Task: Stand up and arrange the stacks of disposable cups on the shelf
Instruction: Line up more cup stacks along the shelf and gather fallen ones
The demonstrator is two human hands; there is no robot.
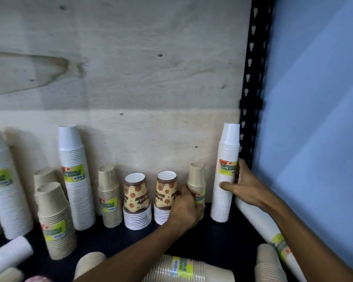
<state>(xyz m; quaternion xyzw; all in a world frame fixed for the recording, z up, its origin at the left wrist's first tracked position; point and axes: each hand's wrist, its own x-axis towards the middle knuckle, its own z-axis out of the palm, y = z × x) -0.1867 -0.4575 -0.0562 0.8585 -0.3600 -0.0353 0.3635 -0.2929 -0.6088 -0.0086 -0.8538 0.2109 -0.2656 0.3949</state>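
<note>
On a dark shelf [216,237], the right hand [246,185] wraps a tall plastic-wrapped white cup stack [226,176] mid-height; the left hand [186,208] curls around a short tan paper-cup stack [196,180]. Light, crushable, likely tippy: grip low.

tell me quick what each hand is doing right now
Left hand: closed around the short kraft cup stack.
Right hand: closed around the tall white cup stack, holding it upright.
</note>
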